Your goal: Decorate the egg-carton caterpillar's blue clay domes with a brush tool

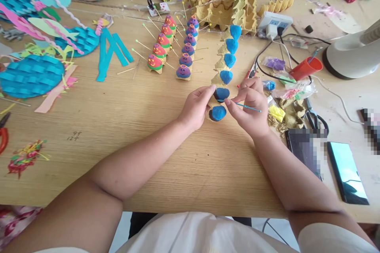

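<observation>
A strip of egg carton (219,81) runs away from me on the table, its bumps covered in blue clay (226,77). The two nearest bumps also show a dark patch. My left hand (196,107) is closed on the strip's left edge near its front end, thumb on top. Between the fingertips of my right hand (251,106) is a thin blue stick (248,107), its inner end touching the second-nearest bump. To the left stand two rows of decorated carton caterpillars, one red and green (156,50), one purple and blue (186,60), with pin-like feelers.
Uncut egg trays (213,12) lie at the back beside a power strip (274,21). On the right are a red cup (307,68), clay packets (276,111), scissors (313,116) and a phone (347,172). Blue woven paper pieces (32,75) fill the left.
</observation>
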Demonstrator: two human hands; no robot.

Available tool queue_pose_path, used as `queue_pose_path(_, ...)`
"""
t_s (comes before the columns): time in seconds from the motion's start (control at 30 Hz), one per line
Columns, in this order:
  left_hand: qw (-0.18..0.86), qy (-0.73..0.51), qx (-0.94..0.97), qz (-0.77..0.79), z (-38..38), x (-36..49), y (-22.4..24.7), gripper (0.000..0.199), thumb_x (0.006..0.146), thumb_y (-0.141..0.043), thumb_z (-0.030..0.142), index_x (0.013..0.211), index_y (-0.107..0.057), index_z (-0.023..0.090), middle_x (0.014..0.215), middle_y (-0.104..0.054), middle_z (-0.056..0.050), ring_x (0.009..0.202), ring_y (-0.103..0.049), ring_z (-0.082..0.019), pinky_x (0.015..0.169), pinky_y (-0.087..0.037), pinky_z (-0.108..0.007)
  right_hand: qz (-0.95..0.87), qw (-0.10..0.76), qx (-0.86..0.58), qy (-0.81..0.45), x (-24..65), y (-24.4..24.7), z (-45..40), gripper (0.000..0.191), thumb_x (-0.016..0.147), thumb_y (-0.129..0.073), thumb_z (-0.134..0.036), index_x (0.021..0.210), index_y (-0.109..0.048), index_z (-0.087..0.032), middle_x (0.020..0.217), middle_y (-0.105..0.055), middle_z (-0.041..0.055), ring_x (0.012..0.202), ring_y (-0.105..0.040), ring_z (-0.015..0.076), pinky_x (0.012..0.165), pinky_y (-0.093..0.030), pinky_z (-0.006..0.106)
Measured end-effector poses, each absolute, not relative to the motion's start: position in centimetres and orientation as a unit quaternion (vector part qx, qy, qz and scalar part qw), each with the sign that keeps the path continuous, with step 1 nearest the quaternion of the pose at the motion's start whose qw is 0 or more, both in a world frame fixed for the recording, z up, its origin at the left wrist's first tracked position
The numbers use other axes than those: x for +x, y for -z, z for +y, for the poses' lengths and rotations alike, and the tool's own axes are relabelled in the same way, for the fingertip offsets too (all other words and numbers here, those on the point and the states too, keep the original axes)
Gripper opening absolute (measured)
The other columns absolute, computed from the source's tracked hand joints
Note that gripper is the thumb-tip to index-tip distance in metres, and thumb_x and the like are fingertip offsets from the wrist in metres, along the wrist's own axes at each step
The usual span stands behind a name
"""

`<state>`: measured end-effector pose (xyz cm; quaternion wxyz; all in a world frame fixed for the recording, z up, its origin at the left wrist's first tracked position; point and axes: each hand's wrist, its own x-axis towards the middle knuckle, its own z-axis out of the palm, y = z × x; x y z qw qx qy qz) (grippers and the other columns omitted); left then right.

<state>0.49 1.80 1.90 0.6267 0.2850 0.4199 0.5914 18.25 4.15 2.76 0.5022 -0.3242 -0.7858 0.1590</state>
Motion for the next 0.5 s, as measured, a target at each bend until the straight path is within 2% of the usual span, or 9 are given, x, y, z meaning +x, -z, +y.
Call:
queue_pose_path(0.2,0.617,-0.592,0.279,0.437,1.85,0.66,-1.97,0.043,0.087,-0.087,0.06,0.081,-0.073,0.02,0.077,-0.074,0.001,0.067,-0.063,-0.01,0.06,-0.045,-0.024,-0.785,0.489,-0.348,-0.157,18.43,-2.66,4.12,0.034,0.094,-0.082,-0.051,0.081,-0.063,-0.027,0.097,-0.059,0.0057,0.107,-0.066,0.03,0.108,-0.057,0.063)
queue_pose_path(0.33,0.62,-0.591,0.276,0.435,1.85,0.63,-1.89,0.043,0.085,-0.088,0.06,0.08,-0.073,0.02,0.079,-0.074,0.001,0.065,-0.061,-0.009,0.058,-0.042,-0.023,-0.792,0.489,-0.333,-0.149,18.34,-2.83,4.09,0.032,0.095,-0.082,-0.05,0.081,-0.064,-0.028,0.094,-0.057,0.004,0.097,-0.064,0.0261,0.099,-0.06,0.057)
queue_pose_path(0.5,0.626,-0.589,0.28,0.427,1.71,0.64,-1.79,0.042,0.086,-0.087,0.061,0.081,-0.075,0.021,0.08,-0.075,-0.001,0.072,-0.066,-0.011,0.065,-0.048,-0.024,-0.778,0.516,-0.326,-0.149,17.98,-2.99,4.02,0.032,0.095,-0.082,-0.051,0.079,-0.064,-0.028,0.092,-0.056,0.0037,0.09,-0.062,0.024,0.092,-0.062,0.053)
